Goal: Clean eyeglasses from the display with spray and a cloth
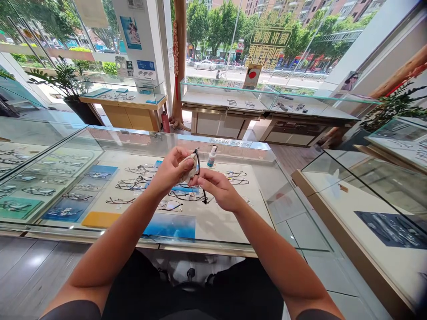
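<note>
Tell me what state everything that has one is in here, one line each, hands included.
Left hand: gripping the white cloth
Right hand: pinching the dark-framed glasses
White cloth: bunched, against the glasses
Dark-framed glasses: raised above the display case; whether fully unfolded, unclear
Spray bottle: standing upright
Yellow pad: lying flat
</note>
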Tool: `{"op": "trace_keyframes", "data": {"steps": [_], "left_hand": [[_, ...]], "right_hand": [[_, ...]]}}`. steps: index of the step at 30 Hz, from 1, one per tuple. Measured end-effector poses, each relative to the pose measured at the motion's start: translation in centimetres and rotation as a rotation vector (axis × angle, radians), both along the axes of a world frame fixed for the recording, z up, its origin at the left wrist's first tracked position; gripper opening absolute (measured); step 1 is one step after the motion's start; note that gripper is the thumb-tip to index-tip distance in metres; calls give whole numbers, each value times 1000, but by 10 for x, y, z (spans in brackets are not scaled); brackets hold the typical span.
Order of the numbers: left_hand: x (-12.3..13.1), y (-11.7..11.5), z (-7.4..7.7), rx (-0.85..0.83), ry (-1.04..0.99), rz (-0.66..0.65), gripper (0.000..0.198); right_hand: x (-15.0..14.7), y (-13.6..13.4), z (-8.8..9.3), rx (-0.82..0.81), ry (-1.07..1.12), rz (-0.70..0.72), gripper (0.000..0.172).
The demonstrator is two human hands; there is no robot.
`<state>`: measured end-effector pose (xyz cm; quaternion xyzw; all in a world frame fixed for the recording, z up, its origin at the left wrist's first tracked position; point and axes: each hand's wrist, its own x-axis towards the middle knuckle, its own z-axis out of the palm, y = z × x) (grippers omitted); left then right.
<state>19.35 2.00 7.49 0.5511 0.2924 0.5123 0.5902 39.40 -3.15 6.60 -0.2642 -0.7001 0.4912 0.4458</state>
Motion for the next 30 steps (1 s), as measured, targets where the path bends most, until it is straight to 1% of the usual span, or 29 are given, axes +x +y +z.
{"op": "trace_keyframes", "data": {"steps": [3, 5, 7, 10, 12, 14, 17, 20, 26, 30], "left_hand": [[-3, 1, 0, -60, 136, -20, 85], [-4, 0, 0, -50, 177, -7, 87], [-4, -2, 0, -34, 163, 9, 85], [1, -6, 0, -15, 37, -10, 79], [5, -10, 0, -16, -87, -61, 76], [8, -12, 0, -48, -196, -112, 77], [9, -15, 1, -114, -296, -137, 83], [8, -15, 2, -138, -313, -118, 83], [6, -12, 2, -123, -322, -64, 89], [7, -11, 0, -87, -303, -42, 87]], "right_hand": [[0, -2, 1, 15, 2, -1, 38], [1, -4, 3, 19, 9, 7, 36], [1, -5, 4, 9, 26, 23, 35], [-1, -5, 4, -38, 77, 98, 36], [-3, -5, 4, -78, 98, 157, 38], [-6, -4, 2, -103, 89, 181, 40], [-9, -2, -1, -103, 57, 151, 42], [-10, 0, -3, -98, 39, 122, 45], [-12, 0, -9, -81, -18, 33, 44], [-14, 0, -13, -143, -8, 4, 46]]}}
